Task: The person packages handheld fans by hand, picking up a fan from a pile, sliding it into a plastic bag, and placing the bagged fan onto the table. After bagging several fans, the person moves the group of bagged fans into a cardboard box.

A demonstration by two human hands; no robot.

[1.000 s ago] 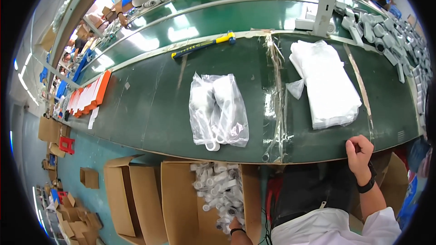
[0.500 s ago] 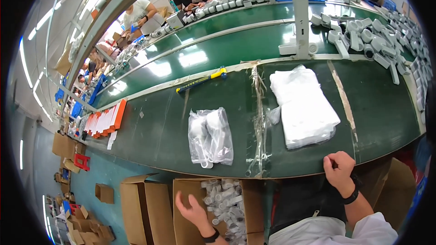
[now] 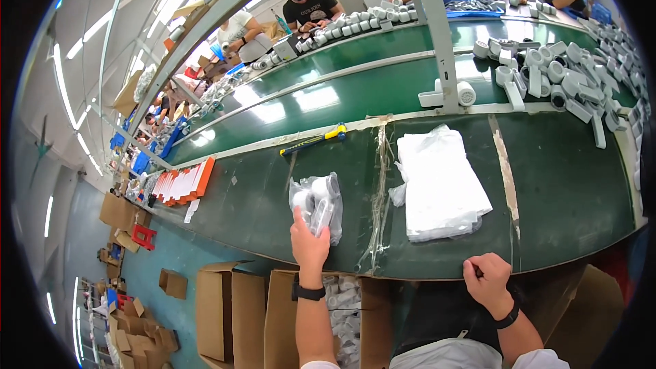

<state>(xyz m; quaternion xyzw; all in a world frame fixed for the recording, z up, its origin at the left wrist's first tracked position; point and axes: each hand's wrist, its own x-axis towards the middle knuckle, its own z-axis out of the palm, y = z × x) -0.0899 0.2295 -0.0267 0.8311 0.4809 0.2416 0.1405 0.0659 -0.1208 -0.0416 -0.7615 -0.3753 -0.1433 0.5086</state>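
My left hand [image 3: 309,242] is at the near end of a clear plastic bag [image 3: 326,198], its fingers closed on the film. Inside the bag lie white parts with round heads and handles. My right hand [image 3: 488,277] is curled into a loose fist by the bench's front edge, with nothing visible in it. Just beyond it lies a stack of flat white plastic bags [image 3: 443,188]. A yellow and dark hammer [image 3: 314,139] rests farther back on the dark green bench [image 3: 239,215].
Orange-edged cards [image 3: 184,183] stand at the bench's left. An open carton [image 3: 281,314] below holds bagged white parts [image 3: 345,301]. Grey-white parts [image 3: 570,75] pile up at the far right, behind a metal post [image 3: 441,48]. Several people work across the green conveyor [image 3: 273,106].
My left hand has moved from above the carton up onto the bench and onto the bag of parts. The bag has shifted slightly away and looks more gathered. My right hand stays a fist.
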